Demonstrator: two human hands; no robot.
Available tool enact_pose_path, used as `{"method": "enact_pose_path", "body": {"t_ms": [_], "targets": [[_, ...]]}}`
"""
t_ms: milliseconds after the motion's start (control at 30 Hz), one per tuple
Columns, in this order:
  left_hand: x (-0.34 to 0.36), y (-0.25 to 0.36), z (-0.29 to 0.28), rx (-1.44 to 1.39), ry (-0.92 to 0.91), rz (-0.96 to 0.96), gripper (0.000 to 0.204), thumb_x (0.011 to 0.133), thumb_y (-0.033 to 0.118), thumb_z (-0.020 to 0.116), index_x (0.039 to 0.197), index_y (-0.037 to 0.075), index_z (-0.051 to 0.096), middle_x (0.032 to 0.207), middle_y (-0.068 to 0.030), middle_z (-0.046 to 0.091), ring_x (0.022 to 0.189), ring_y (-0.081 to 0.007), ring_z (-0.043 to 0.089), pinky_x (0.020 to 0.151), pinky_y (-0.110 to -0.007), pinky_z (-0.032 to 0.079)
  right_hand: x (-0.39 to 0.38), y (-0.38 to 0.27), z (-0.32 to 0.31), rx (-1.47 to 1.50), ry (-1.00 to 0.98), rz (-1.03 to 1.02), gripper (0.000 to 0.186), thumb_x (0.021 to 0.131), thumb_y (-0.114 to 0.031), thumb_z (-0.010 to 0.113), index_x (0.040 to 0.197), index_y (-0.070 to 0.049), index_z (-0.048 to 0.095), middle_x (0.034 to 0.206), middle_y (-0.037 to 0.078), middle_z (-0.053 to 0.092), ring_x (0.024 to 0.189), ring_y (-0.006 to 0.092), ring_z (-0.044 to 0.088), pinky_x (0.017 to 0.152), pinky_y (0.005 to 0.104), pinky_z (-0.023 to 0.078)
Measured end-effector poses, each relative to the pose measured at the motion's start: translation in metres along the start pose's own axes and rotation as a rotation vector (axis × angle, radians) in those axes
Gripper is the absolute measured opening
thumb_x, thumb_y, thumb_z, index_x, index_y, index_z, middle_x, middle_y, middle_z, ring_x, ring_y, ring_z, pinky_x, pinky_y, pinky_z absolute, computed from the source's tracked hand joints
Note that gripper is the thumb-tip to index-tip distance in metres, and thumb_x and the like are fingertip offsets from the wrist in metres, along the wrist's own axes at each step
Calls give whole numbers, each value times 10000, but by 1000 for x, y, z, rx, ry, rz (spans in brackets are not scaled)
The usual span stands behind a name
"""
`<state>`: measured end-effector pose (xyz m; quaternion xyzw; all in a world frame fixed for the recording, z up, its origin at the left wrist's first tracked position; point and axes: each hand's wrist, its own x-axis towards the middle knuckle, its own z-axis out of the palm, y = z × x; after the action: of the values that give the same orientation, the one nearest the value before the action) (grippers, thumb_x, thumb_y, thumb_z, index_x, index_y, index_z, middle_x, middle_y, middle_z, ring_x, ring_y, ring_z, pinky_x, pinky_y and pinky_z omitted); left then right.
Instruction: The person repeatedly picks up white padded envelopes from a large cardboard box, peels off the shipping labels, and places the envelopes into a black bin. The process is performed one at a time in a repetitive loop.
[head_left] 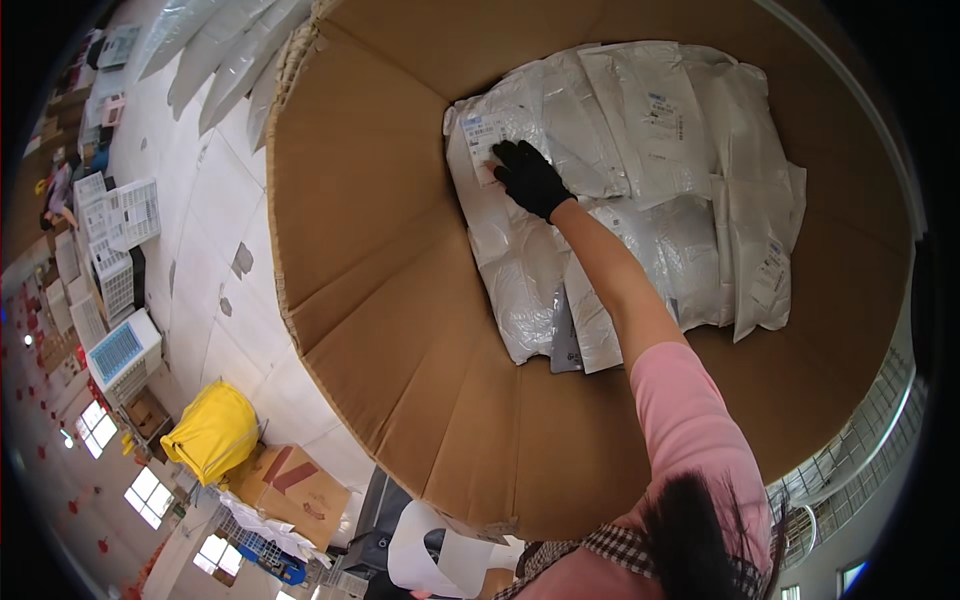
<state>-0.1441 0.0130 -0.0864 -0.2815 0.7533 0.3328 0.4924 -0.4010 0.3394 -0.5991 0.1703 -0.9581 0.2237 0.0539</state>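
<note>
My right hand (533,180), in a black glove with a bare thumb tip, reaches deep into a big round cardboard-lined bin (370,250). Its fingers lie stretched out on the white label (482,135) of a pale plastic mailer bag at the pile's far left corner. More white mailer bags (650,120) lie overlapped in the bin, several with labels. A grey bag (565,340) shows at the pile's near edge. At the lower edge, a curled white sheet (425,560) is close to my body. A dark patch there may be my left glove; its fingers are hidden.
Grey plastic bags (235,50) lie on the floor beyond the bin's left side. White crates (125,225), a yellow sack (212,432) and a cardboard box (290,490) stand to the left. Wire mesh (860,430) runs along the right. Another person (58,195) is far left.
</note>
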Motion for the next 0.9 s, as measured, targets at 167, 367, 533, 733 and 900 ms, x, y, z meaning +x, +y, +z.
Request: {"method": "enact_pose_path", "body": {"t_ms": [167, 367, 533, 733, 900], "targets": [[6, -4, -2, -63, 19, -53, 326, 749, 0, 594, 1074, -27, 580, 947, -66, 632, 862, -134, 564, 743, -278, 460, 3, -21, 6, -1, -32, 121, 520, 768, -324, 581, 1243, -135, 483, 1335, 178, 381, 1249, 331, 331, 1029, 514, 200], [19, -6, 1, -112, 64, -42, 413, 705, 85, 666, 1089, -23, 559, 935, -74, 624, 837, -157, 575, 731, -285, 464, 44, -4, 6, -80, -12, 180, 520, 778, -367, 574, 1274, -266, 453, 1364, 171, 345, 1260, 353, 305, 1018, 546, 179], [21, -3, 9, -235, 195, 35, 502, 669, 156, 726, 1102, -20, 540, 925, -81, 618, 817, -175, 583, 720, -292, 467, -21, -42, 3, -91, -158, 265, 311, 776, -323, 575, 1043, -167, 604, 1267, 186, 434, 1216, 349, 361, 997, 601, 167], [30, -4, 39, -607, 725, 239, 636, 661, 171, 725, 1202, -15, 448, 1030, -99, 574, 879, -219, 571, 765, -316, 466, -91, -216, -171, 1346, -225, 341, 300, 775, -310, 645, 708, -40, 534, 677, 118, 542, 647, 237, 551, 584, 368, 413], [-4, 30, 47, -84, 224, 51, 461, 679, 157, 719, 1083, -2, 566, 941, -107, 634, 851, -217, 610, 765, -327, 472, -97, -294, -286, 1960, -1025, 211, 330, 840, -245, 609, 1088, -29, 570, 979, 62, 622, 943, 128, 548, 824, 260, 425]]}}
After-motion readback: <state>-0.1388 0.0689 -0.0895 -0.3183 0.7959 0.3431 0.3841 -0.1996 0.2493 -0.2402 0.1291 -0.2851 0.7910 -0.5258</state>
